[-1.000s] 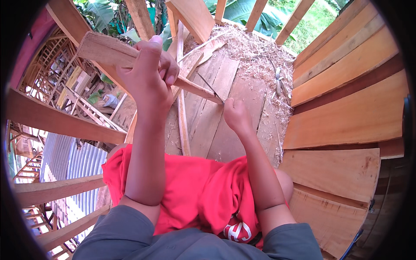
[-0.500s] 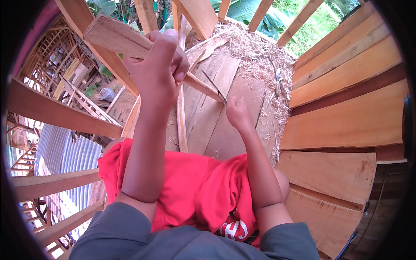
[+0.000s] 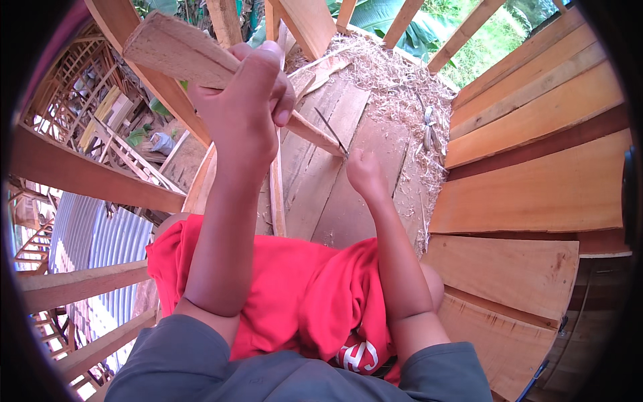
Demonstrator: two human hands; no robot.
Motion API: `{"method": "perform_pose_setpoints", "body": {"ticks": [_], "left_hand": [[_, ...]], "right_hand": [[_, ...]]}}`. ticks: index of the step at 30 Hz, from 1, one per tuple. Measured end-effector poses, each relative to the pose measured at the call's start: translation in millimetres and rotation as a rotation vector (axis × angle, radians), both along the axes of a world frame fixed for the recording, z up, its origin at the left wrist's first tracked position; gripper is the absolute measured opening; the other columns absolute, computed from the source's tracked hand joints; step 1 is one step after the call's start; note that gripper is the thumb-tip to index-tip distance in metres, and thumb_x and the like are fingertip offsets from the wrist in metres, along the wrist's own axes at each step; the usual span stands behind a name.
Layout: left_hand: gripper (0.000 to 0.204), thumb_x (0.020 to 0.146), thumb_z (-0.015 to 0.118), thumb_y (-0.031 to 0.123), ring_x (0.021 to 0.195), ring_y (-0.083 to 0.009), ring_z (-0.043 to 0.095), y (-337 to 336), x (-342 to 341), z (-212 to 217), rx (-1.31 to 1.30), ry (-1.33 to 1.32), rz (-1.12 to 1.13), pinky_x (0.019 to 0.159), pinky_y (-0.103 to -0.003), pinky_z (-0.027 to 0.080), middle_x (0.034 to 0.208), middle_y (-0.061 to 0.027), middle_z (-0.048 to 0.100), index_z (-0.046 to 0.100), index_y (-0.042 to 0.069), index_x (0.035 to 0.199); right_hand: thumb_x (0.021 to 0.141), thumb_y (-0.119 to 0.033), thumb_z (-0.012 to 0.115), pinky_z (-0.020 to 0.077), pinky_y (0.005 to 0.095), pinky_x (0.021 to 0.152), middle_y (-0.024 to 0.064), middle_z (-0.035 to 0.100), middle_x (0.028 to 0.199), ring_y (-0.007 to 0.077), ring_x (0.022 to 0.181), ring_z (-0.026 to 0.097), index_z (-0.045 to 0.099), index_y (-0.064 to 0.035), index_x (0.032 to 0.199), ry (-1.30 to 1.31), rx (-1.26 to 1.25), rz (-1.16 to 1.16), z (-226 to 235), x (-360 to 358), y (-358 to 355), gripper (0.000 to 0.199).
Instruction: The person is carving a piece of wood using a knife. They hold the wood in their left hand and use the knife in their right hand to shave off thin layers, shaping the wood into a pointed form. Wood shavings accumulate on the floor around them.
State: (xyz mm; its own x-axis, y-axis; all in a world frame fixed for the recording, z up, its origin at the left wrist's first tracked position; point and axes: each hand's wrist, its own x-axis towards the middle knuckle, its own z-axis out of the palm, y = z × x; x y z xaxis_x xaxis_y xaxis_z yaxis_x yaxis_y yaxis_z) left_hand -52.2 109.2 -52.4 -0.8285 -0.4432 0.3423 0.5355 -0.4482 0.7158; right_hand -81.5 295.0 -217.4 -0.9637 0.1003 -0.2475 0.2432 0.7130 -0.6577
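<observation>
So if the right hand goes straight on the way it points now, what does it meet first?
Probably the wooden stick: the right hand points a thin blade up at its tapered end, held in the left hand. Depth is unclear.

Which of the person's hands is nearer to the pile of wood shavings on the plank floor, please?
The right. The right hand is low by the floor planks, just left of the wood shavings. The left hand is raised, gripping a wooden stick farther left.
</observation>
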Motion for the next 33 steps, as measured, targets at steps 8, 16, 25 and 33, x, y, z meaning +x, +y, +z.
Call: {"method": "perform_pose_setpoints", "body": {"ticks": [8, 16, 25, 33], "left_hand": [[0.035, 0.082, 0.057, 0.011, 0.038, -0.0087, 0.028, 0.7, -5.5, 5.6, -0.019, -0.118, 0.194, 0.039, -0.024, 0.027, 0.049, 0.0021, 0.027, 0.033, 0.014, 0.058], [0.037, 0.081, 0.061, 0.011, 0.04, -0.0105, 0.033, 2.0, -7.5, 3.6, -0.006, -0.114, 0.269, 0.041, -0.026, 0.029, 0.049, 0.0015, 0.029, 0.033, 0.013, 0.056], [0.038, 0.082, 0.058, 0.009, 0.038, -0.0107, 0.032, 5.4, -2.1, 2.4, -0.036, -0.09, 0.195, 0.04, -0.026, 0.029, 0.048, 0.0021, 0.028, 0.032, 0.013, 0.055], [0.036, 0.084, 0.056, 0.006, 0.038, -0.0101, 0.031, 14.7, -1.3, 6.3, -0.055, -0.072, 0.196, 0.04, -0.026, 0.029, 0.049, 0.0024, 0.028, 0.034, 0.012, 0.055]], "right_hand": [[0.09, -0.034, 0.035, 0.0467, 0.0512, 0.08, 0.0334, 0.062, 0.08, 0.0492, 0.084, 0.062, 0.064, 0.0115, 0.082, 0.082, -0.1, -0.022, -14.3, -4.7, -5.5, 0.054], [0.09, -0.034, 0.035, 0.0473, 0.0511, 0.079, 0.0341, 0.06, 0.078, 0.0481, 0.085, 0.063, 0.064, 0.0104, 0.079, 0.084, -0.017, -0.049, 13.6, 10.8, -23.6, 0.054], [0.093, -0.035, 0.031, 0.0459, 0.052, 0.083, 0.0354, 0.06, 0.083, 0.049, 0.088, 0.061, 0.065, 0.0099, 0.081, 0.132, -0.091, -0.004, -11.6, 4.8, -8.1, 0.057], [0.092, -0.033, 0.033, 0.0457, 0.0526, 0.082, 0.0345, 0.06, 0.083, 0.0487, 0.086, 0.061, 0.065, 0.0083, 0.081, 0.141, -0.095, -0.086, -27.8, -3.0, -0.1, 0.054]]}}
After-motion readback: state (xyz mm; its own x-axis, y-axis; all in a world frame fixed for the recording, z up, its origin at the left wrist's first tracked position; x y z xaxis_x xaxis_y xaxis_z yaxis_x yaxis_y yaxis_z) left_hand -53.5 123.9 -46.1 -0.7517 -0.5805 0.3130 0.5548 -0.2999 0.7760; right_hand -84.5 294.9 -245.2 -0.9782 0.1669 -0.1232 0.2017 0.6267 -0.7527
